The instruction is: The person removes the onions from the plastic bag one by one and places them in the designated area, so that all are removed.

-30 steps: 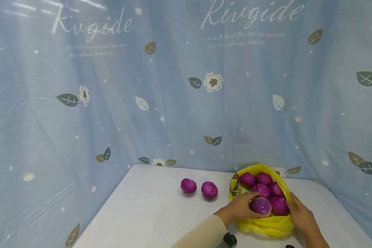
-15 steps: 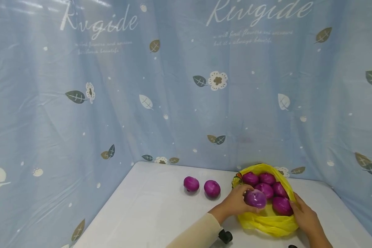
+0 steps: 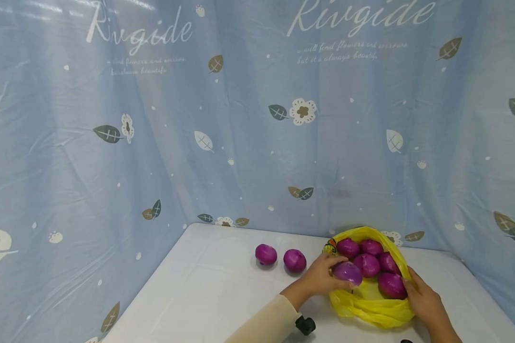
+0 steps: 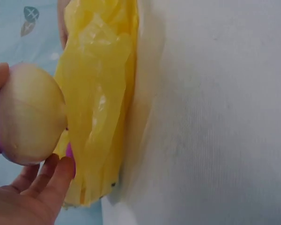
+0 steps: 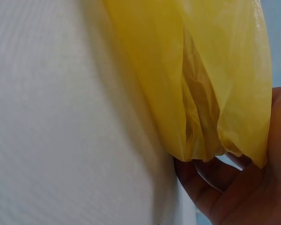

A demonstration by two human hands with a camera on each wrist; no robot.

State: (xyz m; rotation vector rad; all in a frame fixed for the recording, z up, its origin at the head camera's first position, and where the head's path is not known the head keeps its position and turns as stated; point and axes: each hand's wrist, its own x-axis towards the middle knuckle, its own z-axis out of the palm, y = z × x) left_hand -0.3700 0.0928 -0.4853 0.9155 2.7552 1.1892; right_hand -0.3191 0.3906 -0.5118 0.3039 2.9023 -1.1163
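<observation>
A yellow plastic bag (image 3: 371,312) stands with its mouth wide on the right part of the white table, several purple onions (image 3: 366,265) inside. My left hand (image 3: 315,278) grips one onion (image 3: 348,273) between thumb and fingers over the bag's left rim. In the left wrist view this onion (image 4: 30,115) turns a pale yellowish side to the camera, beside the bag's wall. My right hand (image 3: 427,300) holds the bag's right edge, thumb at the rim. The right wrist view has its fingers (image 5: 199,190) behind the creased plastic.
Two more purple onions, one (image 3: 266,255) and another (image 3: 294,261), lie on the white table (image 3: 206,286) left of the bag. A blue patterned curtain (image 3: 240,119) hangs behind the table and along its sides. A black device (image 3: 305,326) sits at my left wrist.
My left hand has drawn its onion leftward from the front of the bag's inside to the left rim, baring yellow plastic there. The right hand keeps its hold. The head view has shifted slightly.
</observation>
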